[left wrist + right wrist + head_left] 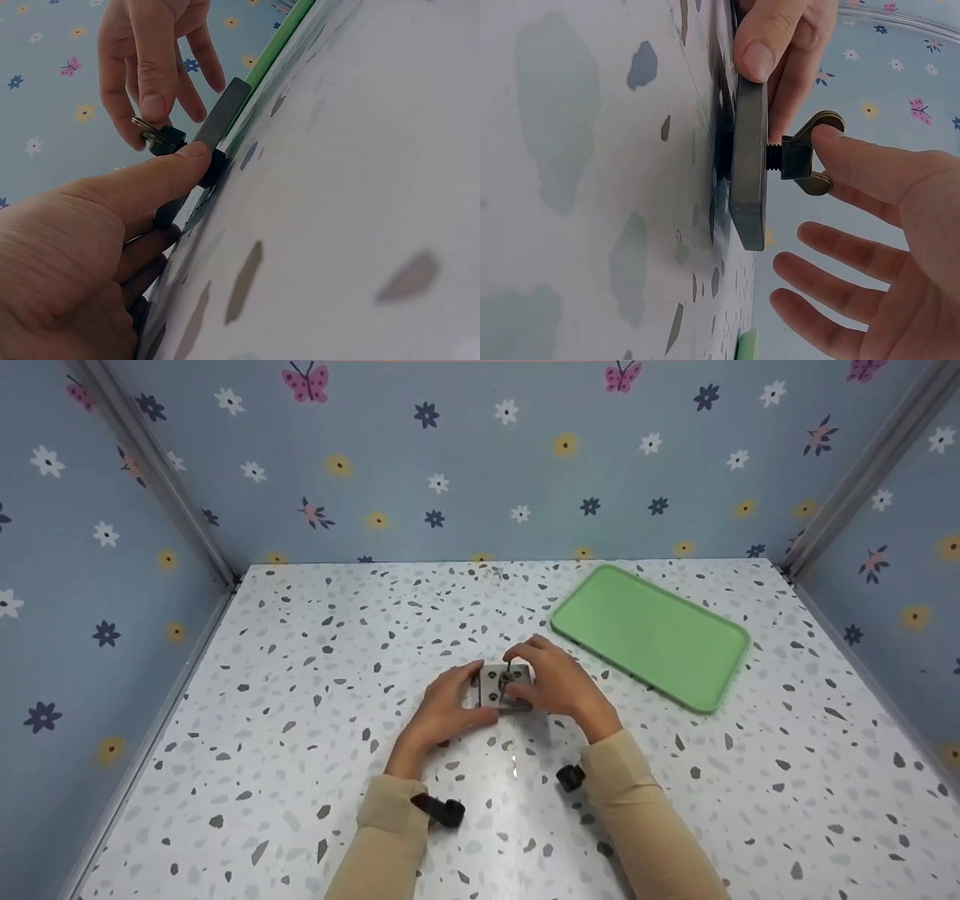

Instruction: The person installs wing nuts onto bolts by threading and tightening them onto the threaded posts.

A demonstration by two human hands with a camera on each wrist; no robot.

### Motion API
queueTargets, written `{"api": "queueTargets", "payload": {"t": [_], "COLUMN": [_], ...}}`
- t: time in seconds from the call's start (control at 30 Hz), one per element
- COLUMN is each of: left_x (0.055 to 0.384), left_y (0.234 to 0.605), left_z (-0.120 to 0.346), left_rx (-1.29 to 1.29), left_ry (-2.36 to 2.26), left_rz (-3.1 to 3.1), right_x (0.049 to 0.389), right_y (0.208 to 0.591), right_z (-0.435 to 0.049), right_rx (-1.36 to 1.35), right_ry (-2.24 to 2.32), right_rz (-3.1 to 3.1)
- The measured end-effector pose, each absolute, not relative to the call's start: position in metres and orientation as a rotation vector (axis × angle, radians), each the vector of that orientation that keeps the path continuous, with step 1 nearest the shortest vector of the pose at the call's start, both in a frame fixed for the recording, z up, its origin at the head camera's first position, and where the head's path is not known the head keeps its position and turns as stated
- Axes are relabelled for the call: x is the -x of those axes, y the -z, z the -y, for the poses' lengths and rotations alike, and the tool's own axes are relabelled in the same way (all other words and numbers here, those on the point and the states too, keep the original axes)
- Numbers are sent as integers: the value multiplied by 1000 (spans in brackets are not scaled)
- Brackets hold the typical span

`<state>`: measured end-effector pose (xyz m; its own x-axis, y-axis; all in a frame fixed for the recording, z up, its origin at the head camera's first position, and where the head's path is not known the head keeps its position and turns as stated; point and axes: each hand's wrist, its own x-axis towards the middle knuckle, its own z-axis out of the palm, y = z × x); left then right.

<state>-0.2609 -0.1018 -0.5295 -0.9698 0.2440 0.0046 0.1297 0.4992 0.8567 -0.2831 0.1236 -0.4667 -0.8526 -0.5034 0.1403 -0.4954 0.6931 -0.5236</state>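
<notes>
A small grey metal plate with several holes lies near the middle of the table, raised a little at its underside by a dark part. My left hand grips the plate's left side, thumb at the near edge and fingers at the far edge. A brass-coloured wing nut stands over the plate on a black threaded bolt, with some thread showing between them. My right hand pinches the wing nut between thumb and index finger; its other fingers are spread apart from the plate.
A light green tray lies at the back right, beyond my right hand. The speckled white table is bounded by blue flowered panels at the back and sides. Black straps with small mounts sit on both wrists.
</notes>
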Motion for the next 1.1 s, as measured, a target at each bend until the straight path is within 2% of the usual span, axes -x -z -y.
{"api": "queueTargets", "payload": {"t": [0.83, 1.1], "left_x": [261, 261], "left_y": [528, 528], "left_z": [102, 103], "left_rx": [-310, -358], "left_ry": [-1459, -1479], "left_rz": [-2625, -2630], "right_x": [281, 280], "right_y": [471, 472], "right_z": [-112, -111], "right_rx": [622, 642], "right_ry": [817, 797], "right_rz": [-2994, -3042]}}
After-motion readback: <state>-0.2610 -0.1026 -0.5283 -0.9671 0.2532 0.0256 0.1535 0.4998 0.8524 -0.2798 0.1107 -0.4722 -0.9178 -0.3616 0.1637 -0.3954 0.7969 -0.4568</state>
